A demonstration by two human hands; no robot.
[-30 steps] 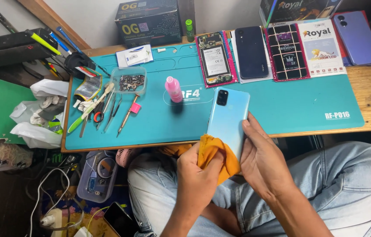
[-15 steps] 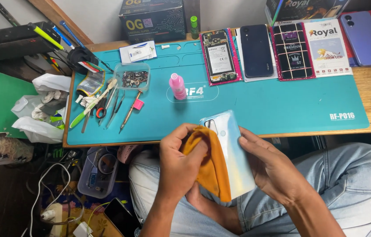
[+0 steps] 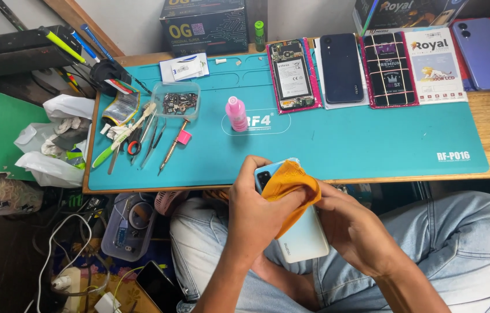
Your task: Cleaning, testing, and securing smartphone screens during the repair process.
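A pale mint-white phone point(image 3: 303, 237) lies back-up over my lap, its camera end toward the table edge. My right hand point(image 3: 354, 227) grips it from the right side and underneath. An orange cloth point(image 3: 292, 185) is bunched on the phone's upper half, and my left hand point(image 3: 259, 215) pinches that cloth and presses it against the phone's back. Both hands sit just below the front edge of the teal work mat point(image 3: 338, 142).
On the mat stand a pink bottle point(image 3: 236, 113), a clear tray of small parts point(image 3: 177, 103), and screwdrivers, tweezers and scissors point(image 3: 140, 142). An opened phone point(image 3: 292, 75), a dark phone point(image 3: 342, 68), boxed screens point(image 3: 412, 65) and a purple phone point(image 3: 484, 53) line the back. Cables and a bin point(image 3: 129, 229) lie on the floor at left.
The phone has come down from upright over the mat to flat over my lap. The orange cloth has moved up onto its camera end under my left hand.
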